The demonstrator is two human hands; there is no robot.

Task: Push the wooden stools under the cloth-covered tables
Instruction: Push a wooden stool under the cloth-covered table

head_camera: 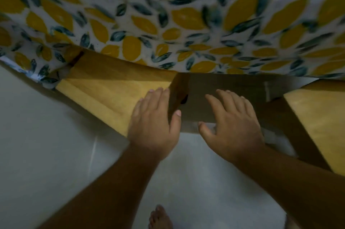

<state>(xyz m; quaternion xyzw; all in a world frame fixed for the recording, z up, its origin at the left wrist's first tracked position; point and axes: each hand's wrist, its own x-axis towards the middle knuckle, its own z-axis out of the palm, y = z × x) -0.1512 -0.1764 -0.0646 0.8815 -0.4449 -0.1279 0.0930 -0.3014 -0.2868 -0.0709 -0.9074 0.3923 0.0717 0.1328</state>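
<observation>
A table draped in a white cloth (168, 14) printed with yellow and dark green leaves fills the top of the head view. A yellow wooden stool (104, 89) sticks out from under the cloth at the left, partly tucked beneath it. A second yellow stool (315, 116) shows at the right edge. Between them stands a brown cardboard box (214, 89), its far part under the cloth. My left hand (153, 122) lies flat across the left stool's corner and the box's left edge, thumb on the box. My right hand (231, 122) presses flat, fingers spread, on the box's top.
The floor (46, 144) is pale tile, with free room to the left and behind my hands. My bare foot (159, 217) stands at the bottom centre. The cloth's hem hangs low over both stools and the box.
</observation>
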